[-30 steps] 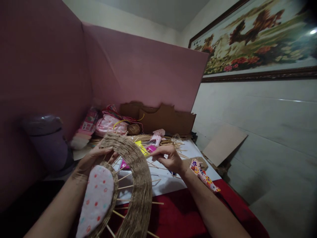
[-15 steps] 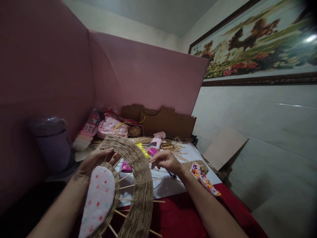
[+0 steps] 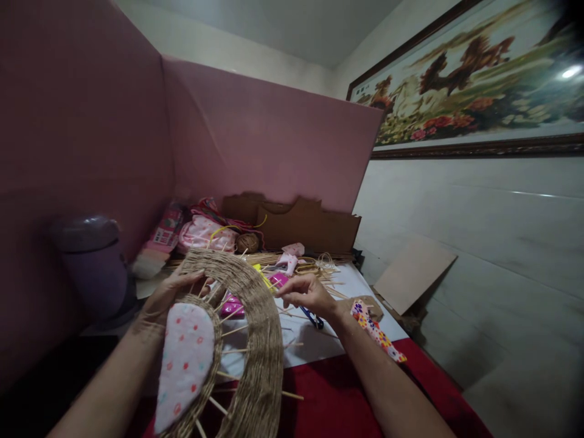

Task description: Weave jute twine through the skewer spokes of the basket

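Observation:
A half-round woven twine piece (image 3: pixel 263 347) stands tilted in front of me, its brown bands joined by thin wooden sticks (image 3: pixel 235 351). White fabric with red dots (image 3: pixel 186 359) covers its inner part. My left hand (image 3: pixel 171 295) is closed around its upper left side, fingers reaching in between the bands. At the outer rim, my right hand (image 3: pixel 306 296) is pinched, thumb against forefinger, close to a stick tip. Whatever lies between those fingertips is too small to make out. Several stick ends poke out past the outer band.
On the white and red tabletop (image 3: pixel 314 389) lie loose sticks (image 3: pixel 335 291), pink packets (image 3: pixel 233 306), blue-handled scissors (image 3: pixel 312 317) and flowered fabric (image 3: pixel 376 328). Behind are a twine ball (image 3: pixel 247 243) and cardboard (image 3: pixel 301 222). A purple bin (image 3: pixel 95 274) stands left.
The woven piece has turned slightly, so its sticks and the dotted fabric sit at a new angle. My right hand stays pinched at nearly the same place by the rim.

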Motion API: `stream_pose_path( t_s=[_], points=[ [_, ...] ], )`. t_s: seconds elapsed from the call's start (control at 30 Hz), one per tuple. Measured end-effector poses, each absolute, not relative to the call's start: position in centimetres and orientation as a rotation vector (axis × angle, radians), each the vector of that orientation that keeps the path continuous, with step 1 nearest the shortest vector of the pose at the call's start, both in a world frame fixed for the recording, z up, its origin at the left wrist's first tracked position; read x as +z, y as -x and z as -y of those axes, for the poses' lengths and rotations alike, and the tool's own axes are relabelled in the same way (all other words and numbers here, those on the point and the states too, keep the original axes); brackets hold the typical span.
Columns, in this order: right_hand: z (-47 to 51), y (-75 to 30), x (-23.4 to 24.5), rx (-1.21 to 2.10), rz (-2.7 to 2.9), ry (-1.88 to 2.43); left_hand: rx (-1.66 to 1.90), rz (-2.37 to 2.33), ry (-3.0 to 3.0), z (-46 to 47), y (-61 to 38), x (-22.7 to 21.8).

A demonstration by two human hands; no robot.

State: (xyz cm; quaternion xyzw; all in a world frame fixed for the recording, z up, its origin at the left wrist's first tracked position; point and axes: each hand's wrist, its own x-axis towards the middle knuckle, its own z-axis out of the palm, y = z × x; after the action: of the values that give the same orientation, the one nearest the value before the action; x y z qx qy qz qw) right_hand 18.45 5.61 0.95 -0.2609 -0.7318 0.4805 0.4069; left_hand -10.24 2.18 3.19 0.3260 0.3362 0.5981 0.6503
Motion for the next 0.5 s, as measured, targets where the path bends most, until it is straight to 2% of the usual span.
stream_pose_path(
  t_s=[0.27, 0.5],
  points=[
    [-5.49, -19.11, 1.63, 1.062, 1.906, 0.669, 1.461, -0.816, -0.852, -2.16, 10.55, 3.3],
    [-4.8, -18.84, 1.82, 0.54, 2.092, 0.691, 1.49, -0.803, -0.909, -2.21, 10.71, 3.05]
  ],
)
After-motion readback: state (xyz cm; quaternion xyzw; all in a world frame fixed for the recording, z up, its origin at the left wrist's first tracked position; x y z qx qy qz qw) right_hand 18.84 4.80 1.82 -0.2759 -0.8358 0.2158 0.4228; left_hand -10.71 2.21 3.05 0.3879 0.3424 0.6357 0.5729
